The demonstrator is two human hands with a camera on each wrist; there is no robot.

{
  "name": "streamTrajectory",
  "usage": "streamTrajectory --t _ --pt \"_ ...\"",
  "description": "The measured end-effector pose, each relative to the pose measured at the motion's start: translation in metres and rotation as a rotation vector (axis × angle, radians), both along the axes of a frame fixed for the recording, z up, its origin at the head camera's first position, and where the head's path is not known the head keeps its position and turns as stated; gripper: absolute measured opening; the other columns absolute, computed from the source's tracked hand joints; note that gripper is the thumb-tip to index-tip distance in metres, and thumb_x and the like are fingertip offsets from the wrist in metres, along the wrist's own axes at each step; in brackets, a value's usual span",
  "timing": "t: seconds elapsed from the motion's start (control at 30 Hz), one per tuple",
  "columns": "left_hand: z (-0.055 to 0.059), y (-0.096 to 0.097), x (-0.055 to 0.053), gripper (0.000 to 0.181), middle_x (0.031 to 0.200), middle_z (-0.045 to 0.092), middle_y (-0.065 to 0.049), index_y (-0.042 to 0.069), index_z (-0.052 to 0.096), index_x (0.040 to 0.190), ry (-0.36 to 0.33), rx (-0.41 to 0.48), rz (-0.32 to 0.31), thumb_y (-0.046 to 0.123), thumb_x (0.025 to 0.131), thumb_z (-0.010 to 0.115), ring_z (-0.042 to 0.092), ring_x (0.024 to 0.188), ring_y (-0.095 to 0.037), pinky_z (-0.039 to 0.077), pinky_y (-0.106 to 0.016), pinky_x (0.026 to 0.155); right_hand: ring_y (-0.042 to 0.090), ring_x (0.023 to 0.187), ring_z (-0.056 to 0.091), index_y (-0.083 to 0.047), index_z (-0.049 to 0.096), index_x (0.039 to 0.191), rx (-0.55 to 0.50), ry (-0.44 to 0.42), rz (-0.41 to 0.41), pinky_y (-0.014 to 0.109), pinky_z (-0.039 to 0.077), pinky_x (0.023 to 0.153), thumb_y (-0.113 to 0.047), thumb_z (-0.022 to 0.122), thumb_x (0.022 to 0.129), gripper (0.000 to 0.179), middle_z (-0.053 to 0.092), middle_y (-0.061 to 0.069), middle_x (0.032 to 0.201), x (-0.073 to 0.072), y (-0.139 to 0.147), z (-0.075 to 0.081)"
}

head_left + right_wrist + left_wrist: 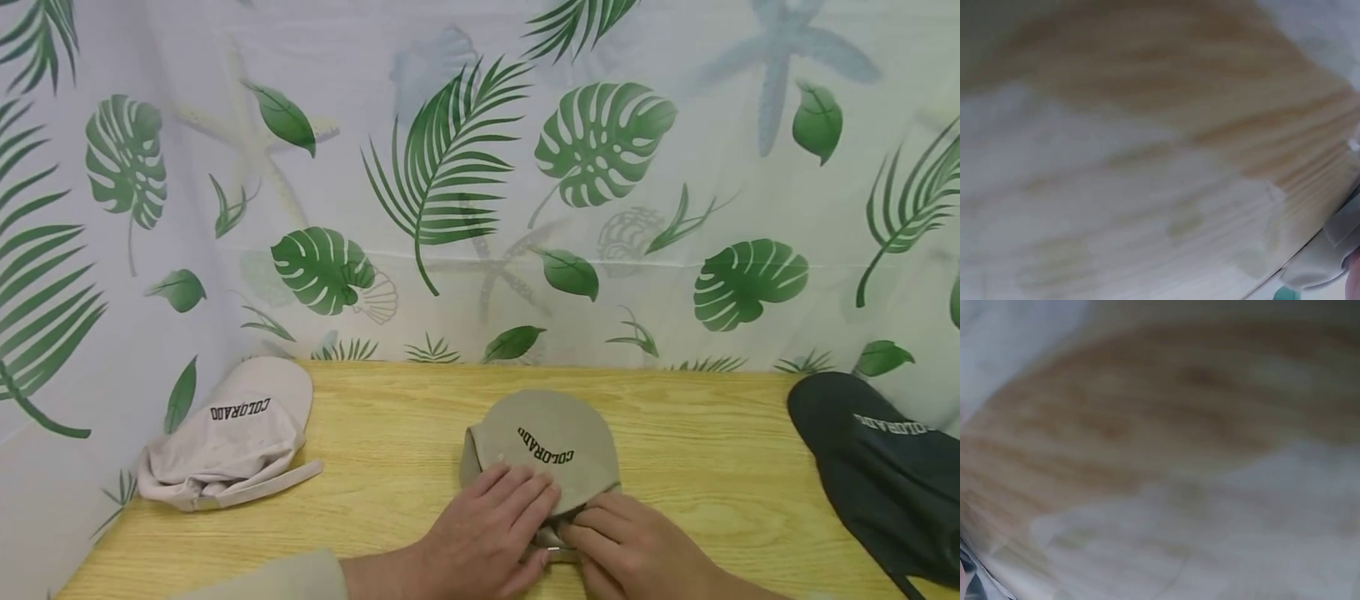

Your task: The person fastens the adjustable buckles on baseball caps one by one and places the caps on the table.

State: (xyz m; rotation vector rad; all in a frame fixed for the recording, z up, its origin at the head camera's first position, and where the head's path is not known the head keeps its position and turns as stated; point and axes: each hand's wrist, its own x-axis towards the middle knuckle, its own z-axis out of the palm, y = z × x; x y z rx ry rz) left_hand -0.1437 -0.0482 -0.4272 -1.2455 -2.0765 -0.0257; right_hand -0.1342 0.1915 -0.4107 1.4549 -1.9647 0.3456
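Observation:
A khaki baseball cap (551, 417) lies on the table in the middle of the head view, its brim away from me and its dark COLORADO lettering upside down. My left hand (480, 529) holds the cap's near left side, fingers laid over the crown and thumb by the back strap. On the near right, my right hand (633, 542) pinches the cap's back edge with curled fingers. A small metal buckle (558, 553) shows between the hands. The right wrist view catches a strip of the cap (1319, 262) at its edge; the left wrist view is mostly blurred tabletop.
A pale pinkish cap (247, 433) with a loose strap lies at the left of the wooden table (390, 417). At the right edge sits a black cap (870, 467), partly out of view. A leaf-printed white cloth (465, 333) hangs behind the table and along its left.

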Motion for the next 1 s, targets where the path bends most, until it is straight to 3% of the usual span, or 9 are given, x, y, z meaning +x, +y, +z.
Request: streamTrajectory --t 0.27,0.43,0.6,0.73,0.87,1.0 --pt "-0.002 -0.002 0.0 0.041 0.123 0.066 0.003 0.019 0.06 0.133 -0.101 -0.068 0.003 0.043 0.102 0.047 0.06 0.11 -0.014 0.046 -0.033 0.096 0.008 0.102 0.06 -0.017 0.068 0.114 0.021 -0.133 -0.038 0.018 0.048 0.089 -0.02 0.056 0.098 0.021 0.064 -0.006 0.115 0.004 0.028 -0.001" --pt "0.0 -0.003 -0.001 0.04 0.121 0.065 0.004 0.02 0.06 0.132 -0.095 -0.082 0.012 0.042 0.103 0.046 0.06 0.107 -0.013 0.045 -0.032 0.094 0.005 0.104 0.059 -0.019 0.069 0.115 -0.003 -0.159 -0.103 0.015 0.047 0.09 -0.019 0.064 0.093 0.022 0.064 -0.008 0.117 0.004 0.04 0.0" --pt "0.001 -0.003 -0.002 0.038 0.116 0.065 0.004 0.02 0.061 0.129 -0.078 -0.084 0.008 0.042 0.102 0.046 0.06 0.103 -0.013 0.046 -0.032 0.092 0.007 0.097 0.057 -0.017 0.07 0.11 -0.035 -0.145 -0.157 0.017 0.044 0.088 -0.024 0.056 0.1 0.019 0.064 -0.006 0.111 0.002 0.056 -0.001" --pt "0.002 -0.004 -0.003 0.034 0.112 0.065 0.005 0.02 0.062 0.126 -0.076 -0.072 0.003 0.04 0.102 0.048 0.06 0.1 -0.012 0.046 -0.032 0.09 0.005 0.093 0.056 -0.022 0.07 0.105 -0.032 -0.145 -0.299 0.018 0.042 0.086 -0.023 0.065 0.094 0.012 0.061 -0.012 0.108 0.001 0.075 0.0" --pt "0.003 -0.005 -0.004 0.032 0.11 0.065 0.005 0.02 0.062 0.124 -0.079 -0.063 0.001 0.038 0.101 0.049 0.059 0.098 -0.012 0.045 -0.031 0.089 0.004 0.09 0.056 -0.027 0.069 0.099 -0.02 -0.173 -0.458 0.016 0.04 0.086 -0.011 0.082 0.073 0.033 0.06 -0.017 0.104 0.002 0.098 0.0" --pt "0.004 -0.005 -0.004 0.033 0.11 0.065 0.005 0.02 0.063 0.124 -0.085 -0.063 0.001 0.038 0.101 0.049 0.059 0.098 -0.012 0.046 -0.031 0.089 0.008 0.088 0.057 -0.027 0.07 0.096 0.004 -0.163 -0.582 0.018 0.04 0.083 -0.011 0.085 0.067 0.036 0.062 -0.015 0.101 0.003 0.121 -0.001"
